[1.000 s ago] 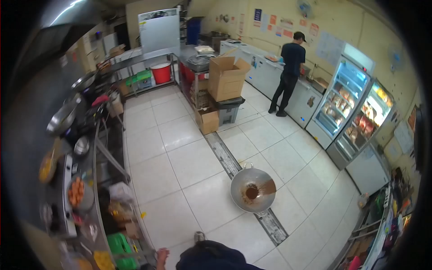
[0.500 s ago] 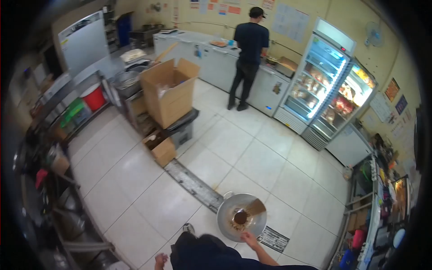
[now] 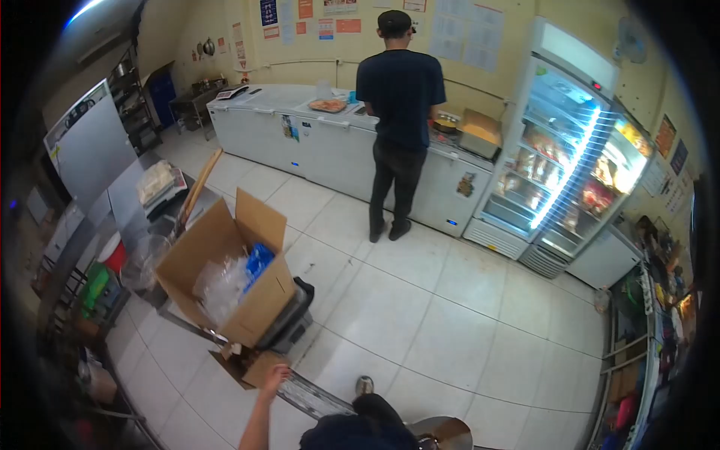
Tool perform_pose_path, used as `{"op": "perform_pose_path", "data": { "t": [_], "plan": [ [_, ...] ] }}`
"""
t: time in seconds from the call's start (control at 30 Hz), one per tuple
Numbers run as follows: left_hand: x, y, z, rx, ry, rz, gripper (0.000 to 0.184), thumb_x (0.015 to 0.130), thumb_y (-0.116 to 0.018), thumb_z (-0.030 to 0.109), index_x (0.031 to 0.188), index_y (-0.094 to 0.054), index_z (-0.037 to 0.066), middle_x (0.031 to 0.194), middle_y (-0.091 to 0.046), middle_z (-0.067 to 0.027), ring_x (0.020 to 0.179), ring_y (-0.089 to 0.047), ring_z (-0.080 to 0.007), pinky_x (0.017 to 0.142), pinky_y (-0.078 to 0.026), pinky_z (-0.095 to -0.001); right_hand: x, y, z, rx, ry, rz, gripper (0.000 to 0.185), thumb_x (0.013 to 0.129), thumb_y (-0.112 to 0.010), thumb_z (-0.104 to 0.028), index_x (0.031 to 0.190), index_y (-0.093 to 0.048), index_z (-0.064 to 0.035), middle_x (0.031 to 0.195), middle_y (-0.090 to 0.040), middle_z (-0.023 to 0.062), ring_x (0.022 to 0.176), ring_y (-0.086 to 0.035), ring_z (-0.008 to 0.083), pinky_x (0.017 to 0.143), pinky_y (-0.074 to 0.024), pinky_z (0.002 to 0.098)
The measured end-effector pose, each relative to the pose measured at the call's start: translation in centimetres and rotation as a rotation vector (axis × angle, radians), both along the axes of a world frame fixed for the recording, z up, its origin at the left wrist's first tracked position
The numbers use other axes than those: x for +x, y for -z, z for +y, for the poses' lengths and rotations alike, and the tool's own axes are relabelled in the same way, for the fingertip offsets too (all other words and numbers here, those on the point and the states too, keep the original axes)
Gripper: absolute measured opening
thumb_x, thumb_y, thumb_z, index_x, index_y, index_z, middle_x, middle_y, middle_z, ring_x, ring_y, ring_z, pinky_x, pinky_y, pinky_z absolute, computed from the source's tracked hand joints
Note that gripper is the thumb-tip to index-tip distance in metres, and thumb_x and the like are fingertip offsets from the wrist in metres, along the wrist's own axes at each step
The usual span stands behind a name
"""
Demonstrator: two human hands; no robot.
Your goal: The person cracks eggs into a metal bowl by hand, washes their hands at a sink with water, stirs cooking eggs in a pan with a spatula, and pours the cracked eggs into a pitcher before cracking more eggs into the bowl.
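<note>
My left hand (image 3: 276,375) reaches forward at the lower middle, fingers loosely apart, with nothing seen in it. It is by the flap of a small open cardboard box (image 3: 262,369) on the floor, and contact is unclear. A wide round metal pan (image 3: 459,429) shows at the bottom edge beside my body, with something brown inside. Most of the pan is cut off. My right hand is out of view.
A large open cardboard box (image 3: 244,319) with plastic bags stands ahead on the left, beside a metal table (image 3: 127,196). Across the tiled floor, a person (image 3: 400,105) faces chest freezers (image 3: 337,146). A lit display fridge (image 3: 536,150) stands at right.
I have moved forward, so the boxes and the person appear nearer. My left hand has risen toward the small box. The pan has dropped to the bottom edge and my right hand has left view.
</note>
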State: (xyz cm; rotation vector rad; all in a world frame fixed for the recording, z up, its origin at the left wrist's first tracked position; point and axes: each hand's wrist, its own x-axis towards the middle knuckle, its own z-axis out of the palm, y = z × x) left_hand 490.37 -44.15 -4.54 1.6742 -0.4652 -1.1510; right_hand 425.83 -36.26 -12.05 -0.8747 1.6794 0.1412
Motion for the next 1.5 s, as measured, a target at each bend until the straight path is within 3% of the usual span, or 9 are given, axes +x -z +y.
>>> {"op": "perform_pose_path", "data": {
  "t": [0.1,0.2,0.3,0.47,0.53,0.8,1.17,1.43,1.5],
  "plan": [
    [-2.2,-6.7,-14.1,0.050,0.187,0.166,0.031,0.099,-0.054,0.033,0.118,-0.059,0.009,0.105,-0.068,-0.0070,0.097,-0.064,-0.0156,0.082,-0.049,-0.0301,5.3,9.0,-19.7,-0.369,-0.438,0.111,0.035,0.095,-0.053,-0.035,0.101,-0.069,-0.0046,0.098,-0.070,0.0114,0.087,-0.066,0.0221,0.076,-0.0544,0.0369],
    [-0.8,-11.2,-29.7,0.026,0.426,0.222,0.036,0.099,-0.054,0.034,0.125,-0.056,0.009,0.109,-0.066,-0.0045,0.100,-0.062,-0.0127,0.085,-0.047,-0.0290,21.2,-8.8,-43.0,-0.619,0.096,-0.359,0.035,0.100,-0.048,-0.028,0.102,-0.067,0.0005,0.092,-0.068,0.0081,0.085,-0.064,0.0158,0.074,-0.0522,0.0294],
    [4.4,-3.5,-46.8,-0.057,0.677,0.069,0.038,0.100,-0.049,0.032,0.126,-0.055,0.005,0.113,-0.065,-0.0050,0.102,-0.061,-0.0133,0.088,-0.048,-0.0301,31.3,-15.1,-59.3,-0.797,-0.064,-0.497,0.031,0.103,-0.047,-0.028,0.112,-0.065,-0.0042,0.094,-0.066,0.0045,0.089,-0.062,0.0134,0.078,-0.0511,0.0287],
    [11.0,-7.7,-76.2,-0.317,0.239,0.077,0.037,0.099,-0.051,0.032,0.119,-0.058,0.002,0.102,-0.066,-0.0093,0.095,-0.061,-0.0147,0.084,-0.048,-0.0297,37.8,-11.3,-69.4,-0.622,-0.055,-0.434,0.029,0.104,-0.045,-0.021,0.123,-0.059,-0.0043,0.095,-0.066,0.0063,0.086,-0.061,0.0134,0.075,-0.0497,0.0287],
    [13.9,-10.2,-84.7,-0.369,0.135,0.138,0.037,0.098,-0.051,0.034,0.118,-0.058,0.003,0.099,-0.067,-0.0086,0.094,-0.061,-0.0143,0.081,-0.048,-0.0297,35.1,-9.7,-69.0,-0.740,-0.557,-0.300,0.031,0.104,-0.043,-0.023,0.123,-0.058,-0.0054,0.100,-0.068,0.0087,0.084,-0.061,0.0140,0.075,-0.0495,0.0323],
    [31.6,-8.7,-103.0,-0.339,0.397,0.240,0.034,0.101,-0.049,0.024,0.128,-0.053,0.005,0.113,-0.064,-0.0094,0.109,-0.060,-0.0182,0.094,-0.046,-0.0345,46.9,-8.2,-80.6,-0.008,0.142,-0.083,0.029,0.099,-0.049,-0.021,0.123,-0.058,-0.0071,0.099,-0.068,0.0087,0.084,-0.063,0.0147,0.071,-0.0513,0.0336],
    [66.4,-19.7,-133.2,-0.101,0.538,-0.424,0.053,0.097,-0.060,0.028,0.141,-0.036,0.009,0.113,-0.062,-0.0153,0.107,-0.059,-0.0222,0.097,-0.045,-0.0358,70.6,-6.9,-123.6,-0.402,0.552,-0.300,0.031,0.094,-0.058,-0.019,0.123,-0.057,-0.0095,0.098,-0.068,0.0086,0.083,-0.065,0.0157,0.065,-0.0539,0.0354],
    [80.9,-24.1,-176.5,-0.510,0.534,-1.266,0.106,0.069,-0.082,0.052,0.149,-0.027,0.010,0.143,-0.042,-0.0248,0.136,-0.036,-0.0401,0.106,-0.040,-0.0484,86.6,0.0,-121.8,-0.529,0.608,-0.250,0.037,0.087,-0.060,-0.007,0.124,-0.057,-0.0078,0.093,-0.068,0.0064,0.079,-0.066,0.0181,0.062,-0.0541,0.0327],
    [82.3,-23.0,-186.1,-0.184,0.545,-1.571,0.122,0.058,-0.085,0.058,0.153,-0.019,0.018,0.149,-0.033,-0.0256,0.139,-0.027,-0.0458,0.106,-0.039,-0.0532,97.1,-6.3,-123.7,-0.337,1.128,-0.082,0.036,0.085,-0.060,-0.006,0.121,-0.058,-0.0082,0.091,-0.068,0.0047,0.077,-0.064,0.0153,0.060,-0.0503,0.0275]
  ]
}}
